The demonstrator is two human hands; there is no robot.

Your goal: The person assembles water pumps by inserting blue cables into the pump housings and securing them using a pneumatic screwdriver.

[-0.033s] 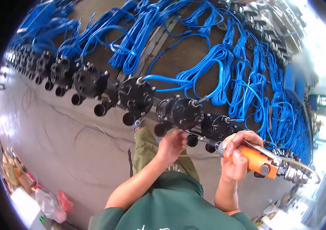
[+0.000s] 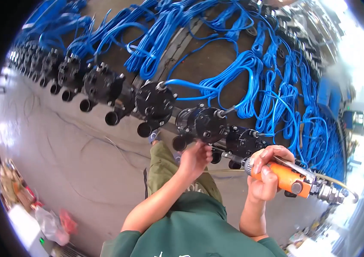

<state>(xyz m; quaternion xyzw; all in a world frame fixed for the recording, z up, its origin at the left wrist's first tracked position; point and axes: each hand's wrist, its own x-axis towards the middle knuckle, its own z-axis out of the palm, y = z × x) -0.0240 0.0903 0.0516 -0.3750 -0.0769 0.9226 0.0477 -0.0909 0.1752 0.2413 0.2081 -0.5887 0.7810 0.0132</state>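
An orange air drill (image 2: pixel 287 177) is gripped in my right hand (image 2: pixel 264 171), its chuck and long bit pointing left toward a row of black cylindrical pump-like units. My left hand (image 2: pixel 195 159) is raised to the lower edge of the nearest black unit (image 2: pixel 203 124). Its fingers are bent together there, and whatever lies between them is too small or hidden to tell. The tip of the drill's bit lies close to the left fingers, just under that unit. From the unit's upper right a blue cable (image 2: pixel 244 105) leads away through a metal fitting.
More black units (image 2: pixel 154 100) stretch in a line to the far left, with open round ports facing down. Coiled blue cables (image 2: pixel 147 51) cover the area behind them. An air hose (image 2: pixel 340 185) trails from the drill. Plastic bags (image 2: pixel 53 225) lie at the lower left.
My left hand has risen slightly and its fingertips now meet the unit's lower edge. The right hand keeps the drill in nearly the same place. The whole view has shifted a little.
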